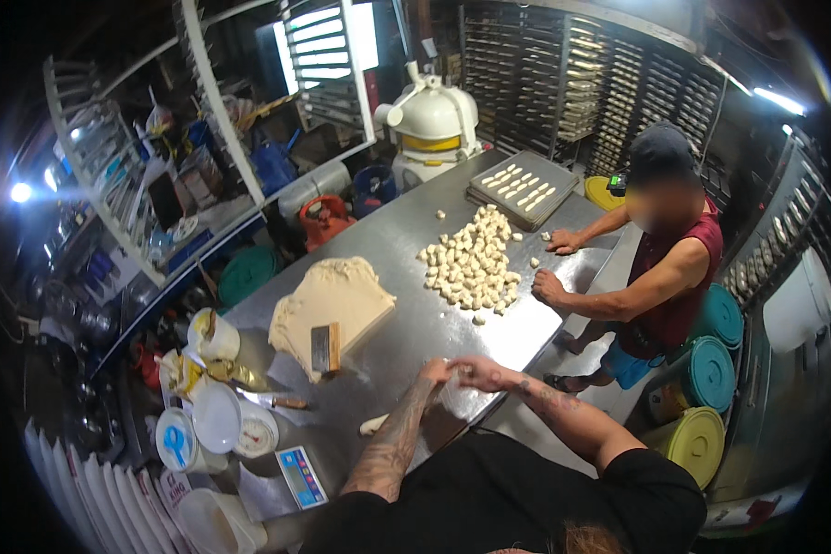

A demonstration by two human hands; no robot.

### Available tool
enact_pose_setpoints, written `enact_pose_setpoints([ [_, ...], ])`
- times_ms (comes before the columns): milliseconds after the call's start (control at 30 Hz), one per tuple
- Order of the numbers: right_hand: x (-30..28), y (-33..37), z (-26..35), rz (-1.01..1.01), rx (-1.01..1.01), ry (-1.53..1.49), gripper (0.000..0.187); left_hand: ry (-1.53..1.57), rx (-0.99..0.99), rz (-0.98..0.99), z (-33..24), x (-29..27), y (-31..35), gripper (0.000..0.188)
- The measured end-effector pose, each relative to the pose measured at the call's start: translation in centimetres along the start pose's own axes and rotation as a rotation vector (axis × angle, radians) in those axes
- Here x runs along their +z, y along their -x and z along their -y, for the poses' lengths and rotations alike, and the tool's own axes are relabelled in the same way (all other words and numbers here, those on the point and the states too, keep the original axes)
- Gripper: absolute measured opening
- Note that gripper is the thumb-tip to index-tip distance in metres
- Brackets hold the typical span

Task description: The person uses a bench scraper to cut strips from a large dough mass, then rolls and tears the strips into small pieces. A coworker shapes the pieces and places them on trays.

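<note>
Above the near part of the steel table [406, 343], my left hand [436, 371] and my right hand [482, 373] meet, their fingers closed together. A small pale bit shows between them, too blurred to name. Left of my hands lies a large, flat slab of dough [328, 305]. A dough scraper [325, 349] with a wooden grip rests on the slab's near edge. Beside my left forearm is a short strip of dough [373, 425], partly hidden by the arm. Farther off, a heap of small dough pieces [471, 263] covers the table's middle.
A co-worker [674, 249] stands at the right edge, hands on the table near loose pieces. Stacked trays [523, 189] with shaped dough sit at the far end. At near left are a knife [289, 403], tubs [217, 415] and a scale [301, 477]. Lidded bins [692, 448] stand right.
</note>
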State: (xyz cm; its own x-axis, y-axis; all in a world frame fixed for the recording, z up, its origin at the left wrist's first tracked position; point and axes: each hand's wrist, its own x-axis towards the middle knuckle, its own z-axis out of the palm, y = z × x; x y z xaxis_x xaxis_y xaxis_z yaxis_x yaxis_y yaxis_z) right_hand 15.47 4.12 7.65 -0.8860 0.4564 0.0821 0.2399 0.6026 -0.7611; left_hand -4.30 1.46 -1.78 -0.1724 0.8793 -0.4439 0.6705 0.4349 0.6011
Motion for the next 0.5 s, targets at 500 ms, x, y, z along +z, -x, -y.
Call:
enact_pose_setpoints([
  [500, 6.5, -0.6, -2.6, -0.178, 0.557, 0.174, 0.052, -0.001, 0.064, -0.087, -1.6, 0.1, 7.5, 0.035],
])
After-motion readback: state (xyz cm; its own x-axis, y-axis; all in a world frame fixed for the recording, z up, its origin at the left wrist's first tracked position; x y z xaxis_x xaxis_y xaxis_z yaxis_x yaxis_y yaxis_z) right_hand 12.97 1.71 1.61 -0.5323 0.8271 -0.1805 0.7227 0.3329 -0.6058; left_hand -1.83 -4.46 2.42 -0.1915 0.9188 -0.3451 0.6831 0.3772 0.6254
